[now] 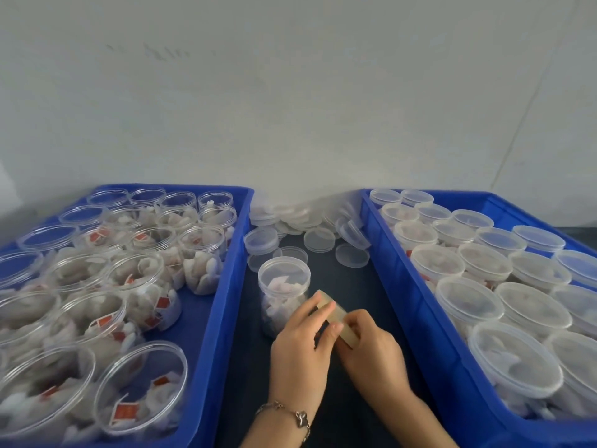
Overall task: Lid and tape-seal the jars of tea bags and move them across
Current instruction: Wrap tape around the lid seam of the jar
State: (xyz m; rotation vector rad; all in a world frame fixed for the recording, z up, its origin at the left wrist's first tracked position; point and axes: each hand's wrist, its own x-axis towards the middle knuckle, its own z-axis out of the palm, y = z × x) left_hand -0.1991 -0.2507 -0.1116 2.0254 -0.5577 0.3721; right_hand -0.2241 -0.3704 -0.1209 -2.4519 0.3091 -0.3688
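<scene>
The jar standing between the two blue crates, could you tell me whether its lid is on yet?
On. The jar stands upright with a translucent lid covering its mouth.

Both forearms are bare, with no sleeves in view. A thin metal chain bracelet (pixel 284 412) with small charms circles the left wrist.

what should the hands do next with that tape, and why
Probably peel the tape end free and stick it at the lid seam of the lidded jar. Both the left hand and right hand grip the tape roll beside it; no tape visible on it yet.
</scene>
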